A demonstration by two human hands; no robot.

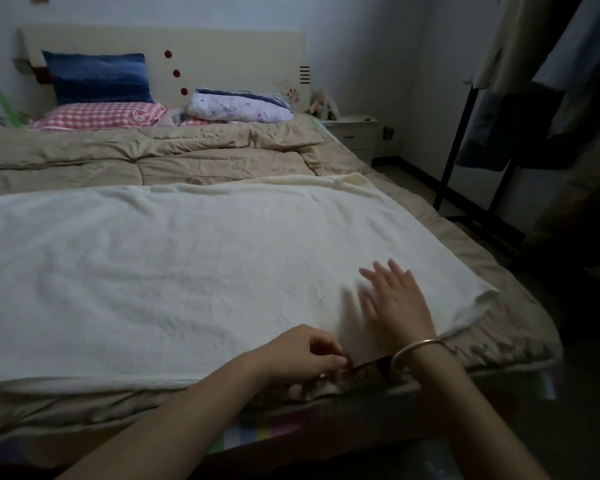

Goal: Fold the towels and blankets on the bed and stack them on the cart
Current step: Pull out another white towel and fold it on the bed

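A large cream fleece blanket (174, 271) lies spread flat across the foot half of the bed, its far right corner turned up. My right hand (394, 299), a metal bangle on its wrist, rests flat on the blanket near its right end, fingers spread and blurred. My left hand (309, 355) is at the blanket's near edge with its fingers pinched on that edge. No cart is in view.
A beige quilt (153, 154) covers the bed beneath. Pillows (97, 77) and a folded floral quilt (239, 105) lie by the headboard. A nightstand (354, 133) stands at the back right. A black clothes rack (465, 140) with hanging garments fills the right side.
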